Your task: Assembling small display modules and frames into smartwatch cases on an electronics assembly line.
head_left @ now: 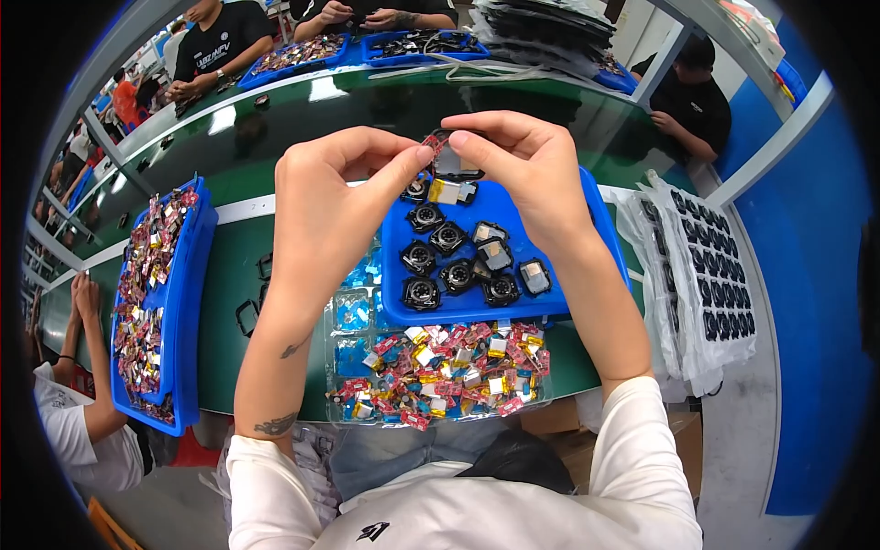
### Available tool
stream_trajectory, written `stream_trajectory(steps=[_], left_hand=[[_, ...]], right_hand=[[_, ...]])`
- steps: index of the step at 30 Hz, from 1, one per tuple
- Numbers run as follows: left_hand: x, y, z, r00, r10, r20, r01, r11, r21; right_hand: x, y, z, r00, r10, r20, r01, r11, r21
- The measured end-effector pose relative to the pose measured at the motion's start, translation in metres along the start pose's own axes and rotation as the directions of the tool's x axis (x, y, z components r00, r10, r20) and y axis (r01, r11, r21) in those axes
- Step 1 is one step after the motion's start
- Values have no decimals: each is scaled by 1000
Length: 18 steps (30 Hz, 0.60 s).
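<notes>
A worker's two hands met above a green workbench point(275, 119), pinching one small dark square part point(451, 161) between them, raised clear of the trays, seemingly so it could be seen and turned. The left hand point(325, 206) pressed its thumb and forefinger together on the part's left edge, where a small red tab point(434, 140) showed, with the other fingers curled loosely behind. The right hand point(527, 174) pinched the top right edge with thumb and forefinger, its remaining fingers folded down. Directly below the held part sat a blue tray point(596, 220) holding about a dozen similar black square parts point(458, 266), some showing round centres and others flat grey faces, laid in loose rows within easy reach. Nearer the worker, just in front of that tray, a clear plastic tray point(353, 316) carried a heap of small red, yellow and silver pieces point(449, 367). A second, long blue tray point(188, 302) filled with the same kind of pieces lay to the left, beside another person's forearm point(87, 367). To the right, white sheets studded with dark parts point(710, 275) were stacked in a pile. Other people sat across the bench with blue trays of their own.
</notes>
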State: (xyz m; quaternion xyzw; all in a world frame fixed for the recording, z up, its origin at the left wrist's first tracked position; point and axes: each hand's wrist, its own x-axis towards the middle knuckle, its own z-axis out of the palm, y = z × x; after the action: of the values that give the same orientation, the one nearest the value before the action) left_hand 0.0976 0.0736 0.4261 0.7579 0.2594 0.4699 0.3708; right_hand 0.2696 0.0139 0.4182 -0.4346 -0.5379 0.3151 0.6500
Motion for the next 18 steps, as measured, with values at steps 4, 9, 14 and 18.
stream_trajectory(steps=[4,9,14,18], left_hand=[[1,4,-1,980,-132,151,163,963,-213],[1,-2,3,960,-159,231,240,890,-388],[1,-2,6,983,-110,146,159,908,-387],[0,-2,6,985,-114,129,158,894,-419]], right_hand=[[0,-2,-3,1000,-18,5,18,1000,0],[-3,1,1,989,-144,-43,140,986,-95],[-5,-2,5,960,-266,-82,242,943,-228],[-8,-3,9,968,-244,-64,225,950,-218]])
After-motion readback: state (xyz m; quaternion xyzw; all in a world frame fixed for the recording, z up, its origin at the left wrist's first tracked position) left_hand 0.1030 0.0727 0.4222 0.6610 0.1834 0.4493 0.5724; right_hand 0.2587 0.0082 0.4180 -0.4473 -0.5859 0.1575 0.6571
